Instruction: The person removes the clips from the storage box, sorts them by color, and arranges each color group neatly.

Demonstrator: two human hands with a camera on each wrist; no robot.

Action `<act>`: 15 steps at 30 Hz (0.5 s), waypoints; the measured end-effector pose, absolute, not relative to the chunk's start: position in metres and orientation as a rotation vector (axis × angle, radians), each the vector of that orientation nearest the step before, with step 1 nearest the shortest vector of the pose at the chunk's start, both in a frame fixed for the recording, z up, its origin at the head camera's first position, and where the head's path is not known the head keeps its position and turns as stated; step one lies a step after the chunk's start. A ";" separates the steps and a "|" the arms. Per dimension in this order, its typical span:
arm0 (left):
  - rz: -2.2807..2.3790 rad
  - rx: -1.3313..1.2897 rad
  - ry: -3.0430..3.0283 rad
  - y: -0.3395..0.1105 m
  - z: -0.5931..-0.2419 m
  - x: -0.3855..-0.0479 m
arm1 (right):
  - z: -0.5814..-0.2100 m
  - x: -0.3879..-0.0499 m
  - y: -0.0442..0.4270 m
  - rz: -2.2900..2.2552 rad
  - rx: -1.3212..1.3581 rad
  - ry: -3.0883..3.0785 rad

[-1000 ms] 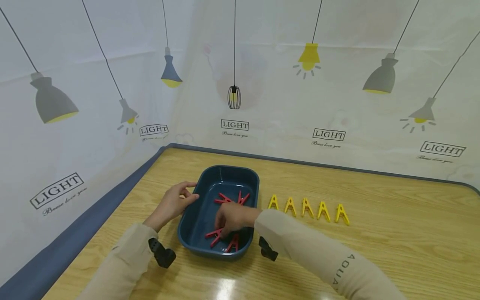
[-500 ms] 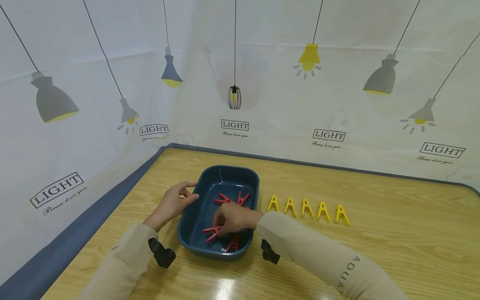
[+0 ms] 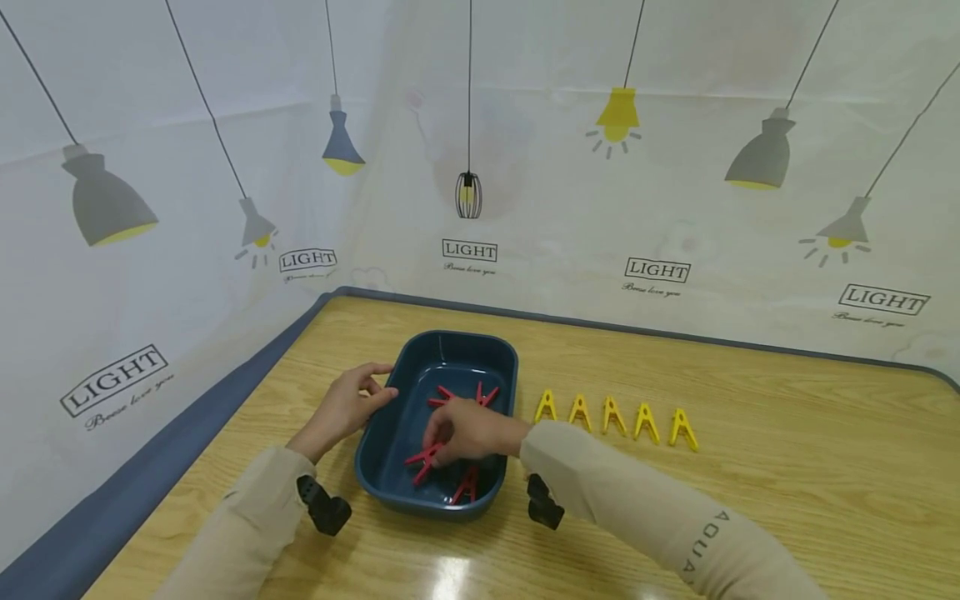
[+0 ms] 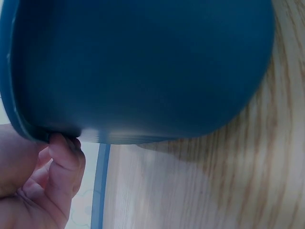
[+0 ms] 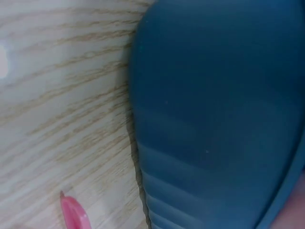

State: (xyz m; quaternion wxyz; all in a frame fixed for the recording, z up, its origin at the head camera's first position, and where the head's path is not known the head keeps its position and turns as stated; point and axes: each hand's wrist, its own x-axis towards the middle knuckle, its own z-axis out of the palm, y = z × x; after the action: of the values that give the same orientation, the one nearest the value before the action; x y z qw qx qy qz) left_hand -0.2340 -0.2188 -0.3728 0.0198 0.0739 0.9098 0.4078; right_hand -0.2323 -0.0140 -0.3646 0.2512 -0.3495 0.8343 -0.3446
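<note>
My left hand (image 3: 347, 408) holds the left rim of a deep blue rectangular tub (image 3: 397, 450), thumb over the edge. In the left wrist view, curled fingers (image 4: 64, 164) grip that rim. My right hand (image 3: 471, 432) reaches into the tub and pinches a red clothespin (image 3: 423, 460) between thumb and fingers. Another red clothespin (image 3: 467, 487) lies by the near wall of the tub. Further red clothespins (image 3: 487, 397) lie towards the far end, partly hidden behind my right hand. The right wrist view shows mostly the tub's outer wall (image 5: 200, 105).
A row of several yellow clothespins (image 3: 681, 418) stretches across the wooden table (image 3: 787, 450) right of the tub. Something pink with a pointed tip (image 5: 75, 213) shows on the table in the right wrist view. A lamp-printed curtain (image 3: 555, 200) hangs behind the table.
My right hand has drawn slightly up and back in the tub, and the pinched red clothespin has shifted a little left and up. My left hand has stayed put.
</note>
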 end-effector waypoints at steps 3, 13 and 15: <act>1.261 0.225 2.830 -0.218 -0.372 -0.234 | -0.364 -0.232 -0.013 -1.006 -0.928 2.262; 1.249 0.243 2.837 -0.218 -0.371 -0.232 | -0.357 -0.227 0.000 -1.155 -1.015 2.258; 1.245 0.243 2.839 -0.219 -0.371 -0.232 | -0.355 -0.226 0.005 -1.206 -1.002 2.249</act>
State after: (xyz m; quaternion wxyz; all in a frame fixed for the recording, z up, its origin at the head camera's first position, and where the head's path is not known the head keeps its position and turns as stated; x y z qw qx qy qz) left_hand -0.2324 -0.2186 -0.3711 0.0159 0.0782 0.9130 0.4002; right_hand -0.2265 0.0051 -0.3546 0.1988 -0.3581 0.8039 -0.4313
